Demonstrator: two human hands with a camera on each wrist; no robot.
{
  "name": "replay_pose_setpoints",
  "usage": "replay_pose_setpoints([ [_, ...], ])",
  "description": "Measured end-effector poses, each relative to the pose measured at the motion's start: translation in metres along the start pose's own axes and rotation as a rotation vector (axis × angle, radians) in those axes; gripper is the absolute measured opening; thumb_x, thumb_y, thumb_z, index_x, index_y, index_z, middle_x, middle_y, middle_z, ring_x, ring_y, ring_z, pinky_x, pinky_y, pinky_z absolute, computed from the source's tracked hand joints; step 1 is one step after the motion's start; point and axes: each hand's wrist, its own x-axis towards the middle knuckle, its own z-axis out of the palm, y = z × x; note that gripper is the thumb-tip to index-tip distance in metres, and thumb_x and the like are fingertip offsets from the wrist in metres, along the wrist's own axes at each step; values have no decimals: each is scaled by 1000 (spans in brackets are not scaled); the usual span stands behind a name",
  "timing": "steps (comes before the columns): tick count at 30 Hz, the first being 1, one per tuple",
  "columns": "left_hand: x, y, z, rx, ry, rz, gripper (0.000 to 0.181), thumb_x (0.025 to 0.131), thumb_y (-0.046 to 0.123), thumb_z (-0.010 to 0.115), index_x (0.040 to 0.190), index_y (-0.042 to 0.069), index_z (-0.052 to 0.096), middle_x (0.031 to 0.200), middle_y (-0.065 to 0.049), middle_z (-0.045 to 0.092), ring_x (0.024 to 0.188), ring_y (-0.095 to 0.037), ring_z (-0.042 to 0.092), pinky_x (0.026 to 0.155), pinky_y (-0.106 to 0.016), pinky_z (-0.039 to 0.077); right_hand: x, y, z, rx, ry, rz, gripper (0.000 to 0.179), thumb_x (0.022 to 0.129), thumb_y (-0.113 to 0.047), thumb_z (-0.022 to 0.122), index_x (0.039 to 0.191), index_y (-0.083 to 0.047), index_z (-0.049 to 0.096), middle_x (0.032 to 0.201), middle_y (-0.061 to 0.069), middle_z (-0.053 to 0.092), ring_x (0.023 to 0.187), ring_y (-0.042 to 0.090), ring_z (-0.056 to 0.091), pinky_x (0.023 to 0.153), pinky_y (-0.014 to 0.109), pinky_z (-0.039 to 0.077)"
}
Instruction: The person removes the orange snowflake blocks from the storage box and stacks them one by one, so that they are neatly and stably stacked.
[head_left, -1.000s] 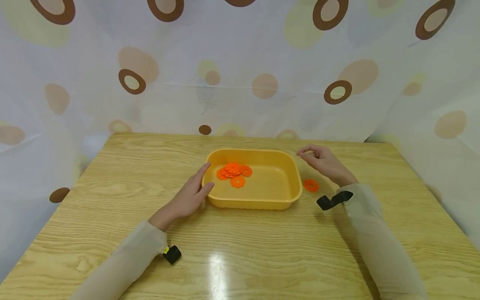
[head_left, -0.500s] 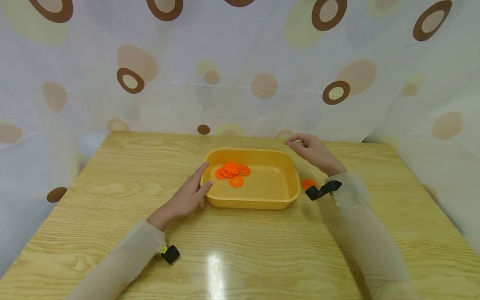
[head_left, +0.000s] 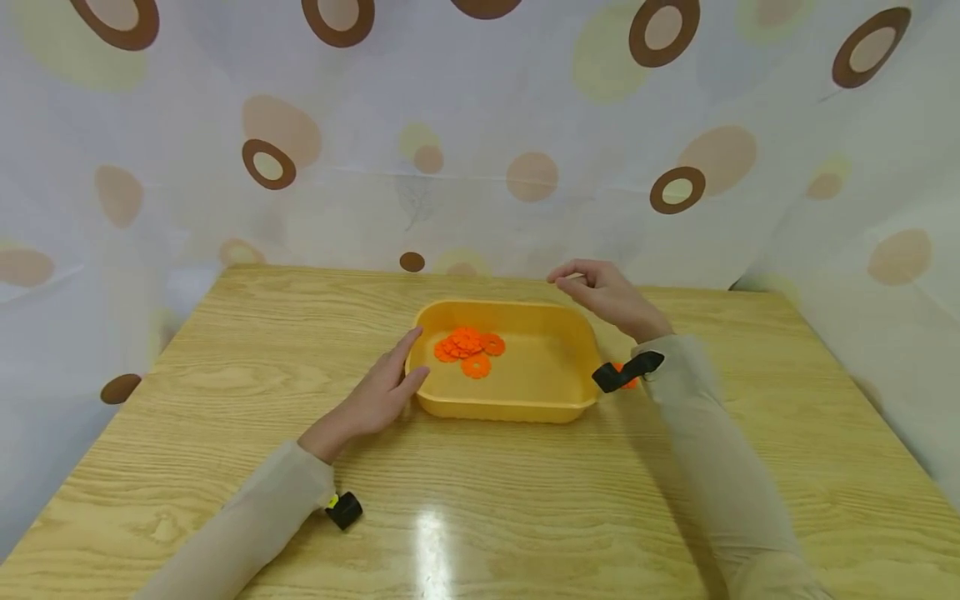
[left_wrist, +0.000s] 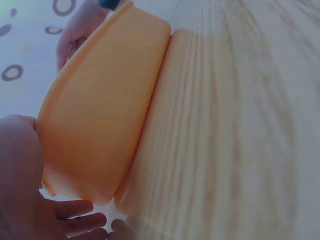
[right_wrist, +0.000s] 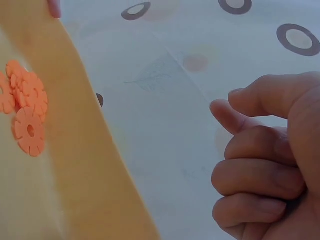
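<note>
A yellow plastic tray (head_left: 495,411) stands on the table with several orange notched discs (head_left: 476,366) piled in its left half; each has a centre hole. At the tray's left end my left hand (head_left: 371,396) rests with fingers fairly straight, thumb over the rim; the left wrist view shows its fingers (left_wrist: 82,222) along the end wall. Above the far right corner hovers my right hand (head_left: 611,300), apart from the tray. In the right wrist view its fingers (right_wrist: 255,177) are curled, index and thumb extended toward each other, nothing visible between them. Another orange disc (head_left: 632,383) lies right of the tray, partly hidden.
The tray stands on a wood-grain table (head_left: 480,500) whose far edge meets a patterned curtain (head_left: 480,125). A black wrist camera mount (head_left: 628,372) on the right sleeve overhangs the tray's right rim.
My right hand has moved left and away from me, from right of the tray to beyond its far right corner. Its wrist mount now covers part of the loose disc. My left hand stays put.
</note>
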Motion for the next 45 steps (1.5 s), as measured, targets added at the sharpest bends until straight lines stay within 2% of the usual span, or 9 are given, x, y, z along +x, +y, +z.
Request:
replay_pose_setpoints([
  [7, 0, -2, 1, 1, 7, 3, 62, 104, 27, 42, 154, 3, 14, 87, -7, 45, 76, -18, 42, 86, -39, 38, 12, -5, 11, -8, -53, 16, 30, 100, -24, 52, 120, -3, 62, 74, 6, 56, 63, 17, 38, 73, 33, 38],
  [13, -4, -2, 2, -2, 12, 6, 62, 103, 27, 43, 153, 2, 15, 87, -11, 49, 75, -19, 44, 82, -40, 40, 21, -3, 23, -23, -73, 34, 28, 100, -22, 53, 119, -5, 64, 99, 16, 62, 82, 35, 50, 81, 32, 42],
  [19, -6, -2, 3, -3, -12, -6, 62, 104, 27, 42, 154, 3, 14, 80, -7, 45, 70, -17, 42, 72, -33, 38, 24, -2, 33, -63, -79, 38, 27, 100, -24, 53, 118, -8, 65, 88, 24, 62, 77, 30, 51, 75, 34, 41],
  [23, -5, -1, 4, -5, -8, -10, 62, 104, 28, 42, 154, 4, 14, 83, -7, 45, 73, -17, 42, 75, -34, 38, 29, -4, 38, -23, -105, 40, 27, 100, -23, 52, 118, -5, 64, 103, 18, 63, 100, 33, 59, 86, 36, 43],
  [26, -4, -1, 4, -7, -2, -18, 62, 104, 28, 42, 154, 5, 14, 88, -8, 46, 78, -19, 43, 80, -37, 38, 35, -4, 41, -19, -130, 37, 28, 100, -23, 52, 117, -5, 64, 100, 19, 61, 110, 34, 59, 92, 39, 43],
  [28, -3, -1, 4, -7, 0, -19, 62, 104, 29, 41, 154, 5, 14, 92, -9, 47, 81, -20, 43, 84, -38, 38, 39, -4, 43, -26, -142, 36, 27, 100, -23, 52, 117, -6, 64, 84, 20, 57, 106, 32, 60, 92, 39, 43],
  [30, -3, -1, 4, -7, 1, -17, 62, 104, 29, 41, 154, 5, 14, 93, -10, 47, 82, -20, 44, 86, -40, 37, 42, -5, 45, -41, -149, 30, 26, 100, -22, 52, 116, -7, 65, 71, 17, 52, 87, 30, 60, 88, 38, 44],
  [35, -2, -1, 4, -3, 1, -15, 62, 104, 29, 41, 154, 5, 14, 89, -9, 46, 78, -19, 42, 82, -38, 38, 45, -11, 50, -65, -169, 6, 25, 99, -18, 52, 116, -5, 66, 73, 17, 56, 53, 19, 35, 74, 33, 40],
  [45, 1, 0, 1, -4, 2, 8, 62, 104, 26, 42, 153, 2, 14, 81, -7, 44, 68, -17, 40, 69, -32, 38, 53, -2, 57, -63, -200, -3, 26, 98, -13, 54, 117, -1, 67, 56, 7, 48, 45, 12, 22, 57, 28, 32],
])
